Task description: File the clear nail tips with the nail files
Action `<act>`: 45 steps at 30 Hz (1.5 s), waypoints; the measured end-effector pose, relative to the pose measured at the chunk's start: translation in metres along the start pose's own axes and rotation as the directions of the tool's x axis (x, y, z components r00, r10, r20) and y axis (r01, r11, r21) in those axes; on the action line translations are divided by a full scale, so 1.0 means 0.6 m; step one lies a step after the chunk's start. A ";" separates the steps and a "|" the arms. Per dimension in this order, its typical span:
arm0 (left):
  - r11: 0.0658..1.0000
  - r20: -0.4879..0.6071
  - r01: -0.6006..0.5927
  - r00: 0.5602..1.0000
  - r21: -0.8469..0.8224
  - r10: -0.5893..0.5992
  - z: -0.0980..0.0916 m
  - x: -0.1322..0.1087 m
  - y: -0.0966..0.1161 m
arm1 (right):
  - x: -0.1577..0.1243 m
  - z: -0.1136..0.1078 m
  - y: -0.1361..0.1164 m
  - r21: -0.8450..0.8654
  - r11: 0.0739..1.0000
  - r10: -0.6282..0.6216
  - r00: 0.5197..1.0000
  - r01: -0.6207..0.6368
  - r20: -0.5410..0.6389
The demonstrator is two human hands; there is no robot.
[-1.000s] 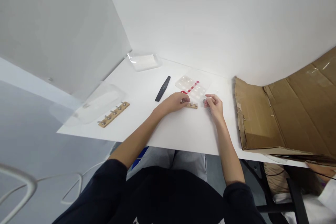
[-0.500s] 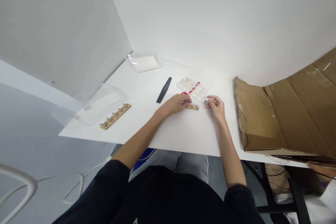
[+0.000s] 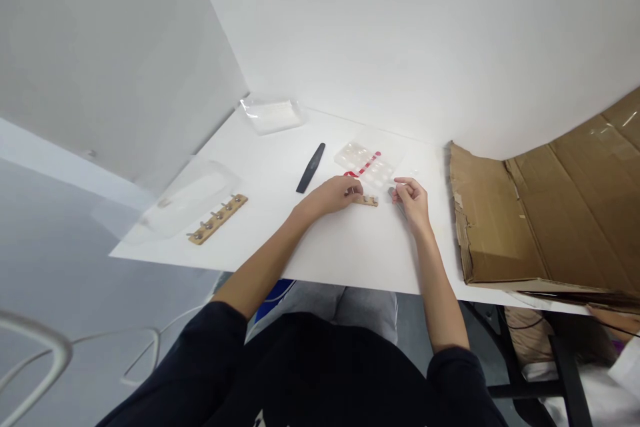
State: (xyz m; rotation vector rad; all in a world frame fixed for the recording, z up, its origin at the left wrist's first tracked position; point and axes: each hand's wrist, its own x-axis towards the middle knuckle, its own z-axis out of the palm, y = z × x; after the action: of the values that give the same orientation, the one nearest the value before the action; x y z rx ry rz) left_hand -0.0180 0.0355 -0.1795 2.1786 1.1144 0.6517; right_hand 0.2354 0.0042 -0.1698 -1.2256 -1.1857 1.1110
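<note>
1. So the small wooden strip [image 3: 369, 201] is on the white table [image 3: 345, 250], roughly in front of the person. Its long axis runs pretty much sideways, close to parallel with the table's front edge, bare end pointing right.
2. Left hand [image 3: 334, 195]: fingers curled in tight over the strip's left end, holding it. Can't tell which fingertips actually press on it, they're hidden.
3. Right hand [image 3: 413, 203]: thumb and fingers nearly together, pinching a slim gray tool [image 3: 391, 192]. Its tip points away from the person and a bit left, and it's just beside the strip's right end.
4. Right behind the strip there's a clear bumpy tray [image 3: 353, 155] with a red band [image 3: 369, 164] slanting across it.
5. Dark nail file [image 3: 311, 167] lies left of that, long axis angled far-right to near-left.
6. Second wooden strip [image 3: 219, 219], with metal pegs, sits well apart at the left, slanted similarly.
7. Cardboard box [image 3: 550, 213] on the right.
</note>
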 end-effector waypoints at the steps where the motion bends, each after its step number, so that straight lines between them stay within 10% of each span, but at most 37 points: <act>1: 1.000 0.002 -0.002 1.000 0.000 0.002 0.000 0.000 0.000 | 0.000 0.000 0.000 0.000 1.000 -0.001 1.000 0.001 -0.001; 25: 0.999 -0.010 -0.039 0.999 -0.018 0.039 -0.002 -0.003 0.005 | 0.001 0.001 0.003 -0.001 1.000 0.001 1.000 -0.001 0.025; 45: 0.939 -0.243 -0.074 0.970 -0.336 -0.010 0.042 0.000 0.069 | -0.020 0.021 -0.014 -0.044 0.997 -0.038 0.926 0.059 0.375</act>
State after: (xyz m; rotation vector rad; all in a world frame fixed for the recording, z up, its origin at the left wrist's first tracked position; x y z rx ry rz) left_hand 0.0207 0.0088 -0.1680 1.8554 0.9962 1.0653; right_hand 0.2217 -0.0070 -0.1624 -1.0442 -1.5337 1.3212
